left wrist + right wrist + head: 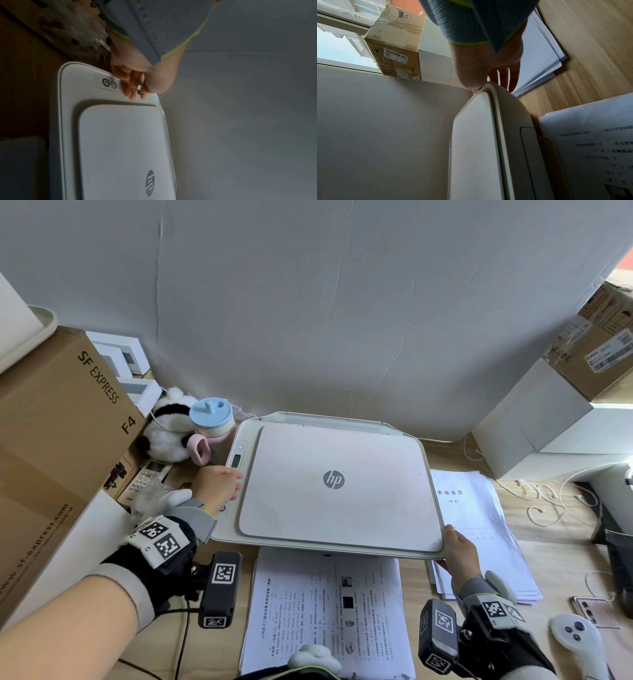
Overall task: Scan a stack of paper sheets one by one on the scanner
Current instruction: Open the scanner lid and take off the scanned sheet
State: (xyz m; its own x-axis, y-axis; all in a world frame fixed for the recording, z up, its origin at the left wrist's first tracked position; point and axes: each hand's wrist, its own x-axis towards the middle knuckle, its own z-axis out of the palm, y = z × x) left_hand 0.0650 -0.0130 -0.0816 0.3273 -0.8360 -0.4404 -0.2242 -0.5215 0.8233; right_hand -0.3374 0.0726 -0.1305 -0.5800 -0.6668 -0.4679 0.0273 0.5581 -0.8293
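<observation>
A grey wall stands behind a wooden worktop (561,563), and in the middle of it sits the scanner (337,484), a white machine with its lid (342,508) lying down flat. All places below are given from the scanner.

At its left edge is the button strip (109,83). The left hand (215,486) rests there, its fingers (132,86) straight and close together, tips on the strip just beside the two round buttons. At the front right corner of the scanner the right hand (460,549) holds the lid edge: the thumb lies on top of the corner and the other fingers (506,78), slightly spread, reach under it. It is a light pinch of the lid corner.

The sheets are in two places. One stack (329,607) with printed text lies directly in front of the scanner, partly under its front edge. A second stack (479,529) lies to the right of it, under the right hand. Which one is already scanned I cannot tell. Whether a sheet is under the lid is hidden.

The step seems to be starting a scan, or opening the lid after one. To do it well, the lid should stay fully flat and still while the button is pressed, so the right hand must not lift it too early. The left hand should press only one button, with one fingertip, because the buttons are close to each other. When lifting, the lid should rise slowly from the corner so that the sheet under it does not slide.
</observation>
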